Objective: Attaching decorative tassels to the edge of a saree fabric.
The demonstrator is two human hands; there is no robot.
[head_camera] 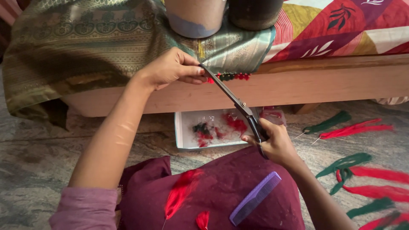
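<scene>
The scissors [238, 104] lay on a diagonal long axis, handles low in the right hand [272, 142], closed round them, blades pointing up-left to the red-and-green tassel trim [230, 77] at the fabric edge on the bed; the left hand [174, 68], nearer, pinched that edge

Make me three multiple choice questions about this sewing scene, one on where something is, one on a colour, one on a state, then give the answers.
1. Where does the purple plastic comb lie?
A. on the maroon cloth over the lap
B. in the white tray
C. on the wooden bed frame

2. What colour are the thread bundles on the floor?
A. blue and yellow
B. red and green
C. white only

3. What is the right hand doing?
A. resting empty
B. gripping the scissors' handles
C. holding the comb

Answers: A, the comb rests on the lap cloth; B, red and green strands show; B, its fingers wrap the black scissors.
</scene>
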